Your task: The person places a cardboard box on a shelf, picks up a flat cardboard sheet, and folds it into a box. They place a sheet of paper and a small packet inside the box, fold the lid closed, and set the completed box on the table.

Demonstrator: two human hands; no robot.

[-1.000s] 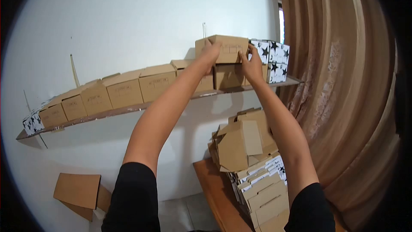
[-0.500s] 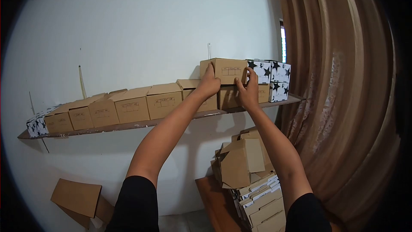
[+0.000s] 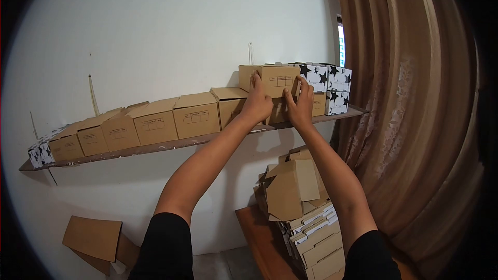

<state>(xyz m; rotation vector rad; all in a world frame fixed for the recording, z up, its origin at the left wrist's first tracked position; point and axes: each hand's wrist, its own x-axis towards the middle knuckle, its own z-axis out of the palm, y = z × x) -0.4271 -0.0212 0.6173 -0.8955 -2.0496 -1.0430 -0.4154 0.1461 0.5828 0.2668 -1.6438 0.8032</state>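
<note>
Reaching up and forward with both arms, with black sleeves (image 3: 165, 246) at the upper arms. Steadying an upper brown box (image 3: 280, 79) between both hands, a little apart from each other at its front. Clamping its front left corner with the left hand (image 3: 257, 102), with fingers along the left side and heel near the lower edge. Pinching its right edge with the right hand (image 3: 302, 105), with thumb on the printed front and the index finger at the right corner.

Holding the upper brown box level and upright, above a lower brown box (image 3: 277, 110) on the wall shelf (image 3: 155, 149); cannot tell how fully in contact with it, because of the hands in front. Just right of it, see white boxes with black stars (image 3: 339, 79), stacked two high at the right end. To the left, see a single-height row of brown boxes (image 3: 196, 120) with small printed grids, and star-patterned boxes (image 3: 40, 154) at the far left end.

Below, see flattened cardboard boxes (image 3: 322, 251), brown and white, piled on a wooden counter (image 3: 259, 236), with a partly folded carton (image 3: 284, 192) on top. At lower left, see an open brown carton (image 3: 93, 237), tilted. At right, see a long brown curtain (image 3: 415, 98) beside a narrow window strip (image 3: 341, 46).
</note>
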